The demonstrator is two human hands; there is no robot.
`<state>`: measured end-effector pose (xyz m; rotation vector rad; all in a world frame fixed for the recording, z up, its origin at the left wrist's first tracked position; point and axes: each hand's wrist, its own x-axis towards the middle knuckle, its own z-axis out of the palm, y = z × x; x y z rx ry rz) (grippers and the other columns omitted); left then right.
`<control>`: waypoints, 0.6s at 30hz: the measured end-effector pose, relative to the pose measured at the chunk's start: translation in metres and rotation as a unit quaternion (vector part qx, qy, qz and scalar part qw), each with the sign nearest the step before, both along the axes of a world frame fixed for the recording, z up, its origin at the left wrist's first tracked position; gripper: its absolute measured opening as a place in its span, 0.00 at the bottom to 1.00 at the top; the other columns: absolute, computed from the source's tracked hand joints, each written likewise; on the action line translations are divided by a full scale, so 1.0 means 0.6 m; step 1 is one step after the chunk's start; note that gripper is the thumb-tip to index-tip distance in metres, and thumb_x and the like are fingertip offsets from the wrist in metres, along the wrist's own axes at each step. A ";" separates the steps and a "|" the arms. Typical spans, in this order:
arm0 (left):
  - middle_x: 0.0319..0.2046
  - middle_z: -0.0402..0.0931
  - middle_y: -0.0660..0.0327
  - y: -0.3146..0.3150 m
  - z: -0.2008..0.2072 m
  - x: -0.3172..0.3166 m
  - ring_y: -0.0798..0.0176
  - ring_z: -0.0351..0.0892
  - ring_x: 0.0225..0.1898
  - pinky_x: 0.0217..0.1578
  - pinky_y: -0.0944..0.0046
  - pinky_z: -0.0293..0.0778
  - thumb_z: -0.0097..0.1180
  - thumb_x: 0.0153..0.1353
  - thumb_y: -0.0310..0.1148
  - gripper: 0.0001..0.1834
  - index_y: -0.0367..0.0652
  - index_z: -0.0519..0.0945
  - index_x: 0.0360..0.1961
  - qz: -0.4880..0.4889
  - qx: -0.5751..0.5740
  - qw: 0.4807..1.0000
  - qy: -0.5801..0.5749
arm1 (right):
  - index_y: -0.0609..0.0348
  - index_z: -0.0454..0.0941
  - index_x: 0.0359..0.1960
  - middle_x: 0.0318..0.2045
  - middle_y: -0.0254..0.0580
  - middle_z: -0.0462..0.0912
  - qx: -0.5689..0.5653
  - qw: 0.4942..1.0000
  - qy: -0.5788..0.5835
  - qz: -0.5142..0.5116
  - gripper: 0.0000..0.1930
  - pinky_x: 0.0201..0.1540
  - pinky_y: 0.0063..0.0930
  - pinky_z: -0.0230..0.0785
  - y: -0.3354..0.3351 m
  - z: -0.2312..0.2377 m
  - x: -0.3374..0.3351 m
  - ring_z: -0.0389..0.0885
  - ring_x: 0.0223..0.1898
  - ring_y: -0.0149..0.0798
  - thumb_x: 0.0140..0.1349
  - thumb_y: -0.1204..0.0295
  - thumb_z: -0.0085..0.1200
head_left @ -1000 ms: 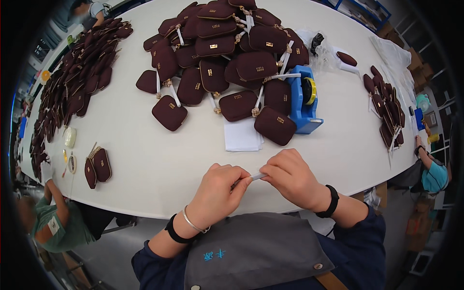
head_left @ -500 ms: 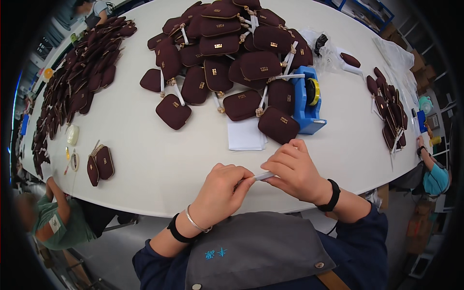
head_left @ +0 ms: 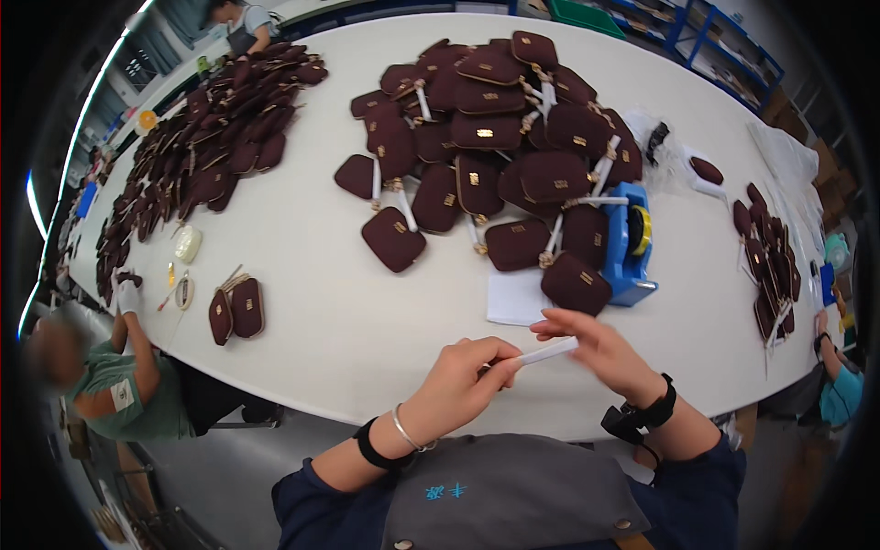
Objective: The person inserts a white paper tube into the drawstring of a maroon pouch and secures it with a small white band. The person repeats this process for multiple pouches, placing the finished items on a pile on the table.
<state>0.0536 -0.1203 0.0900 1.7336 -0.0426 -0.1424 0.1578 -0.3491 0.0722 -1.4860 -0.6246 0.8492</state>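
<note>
Near the front edge of the white tabletop (head_left: 302, 302), the left hand (head_left: 463, 385) pinches one end of a thin white strip (head_left: 547, 352) between fingertips, while the right hand (head_left: 600, 353) hovers open-fingered, touching its other end. Just beyond them lie a white paper sheet (head_left: 513, 298), a blue tape dispenser (head_left: 631, 243) and a heap of maroon pouches (head_left: 495, 147).

A wide white table (head_left: 302, 302) carries a heap of maroon pouches (head_left: 495, 147) at its middle, with one pouch (head_left: 392, 238) apart at the heap's near edge. A blue tape dispenser (head_left: 631, 243) stands beside the heap, a white sheet (head_left: 515, 298) just before it. More pouches cover the far left (head_left: 211, 147) and right edge (head_left: 770, 266). Two pouches (head_left: 236, 310) lie near left.
</note>
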 end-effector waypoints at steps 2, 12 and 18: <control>0.25 0.80 0.62 -0.003 0.014 0.015 0.73 0.77 0.27 0.30 0.72 0.74 0.53 0.66 0.28 0.07 0.35 0.81 0.39 0.011 -0.036 0.999 0.010 | 0.61 0.56 0.69 0.63 0.50 0.68 -0.086 0.971 -0.206 0.089 0.41 0.64 0.36 0.60 0.026 -0.003 -0.017 0.68 0.63 0.44 0.56 0.66 0.65; 0.45 0.79 0.49 0.141 -0.049 0.068 0.53 0.79 0.45 0.49 0.60 0.74 0.58 0.63 0.31 0.16 0.34 0.76 0.49 0.190 0.169 0.949 -0.185 | 0.66 0.67 0.60 0.46 0.40 0.80 0.010 0.997 0.061 -0.055 0.28 0.48 0.26 0.74 0.187 -0.044 0.032 0.80 0.46 0.32 0.56 0.79 0.62; 0.45 0.78 0.47 0.487 -0.122 -0.017 0.44 0.75 0.50 0.49 0.48 0.72 0.61 0.59 0.41 0.20 0.36 0.78 0.46 0.430 0.530 0.731 0.028 | 0.70 0.64 0.58 0.50 0.45 0.76 0.073 0.989 0.060 -0.114 0.26 0.51 0.25 0.73 0.269 0.019 0.178 0.77 0.50 0.32 0.62 0.70 0.59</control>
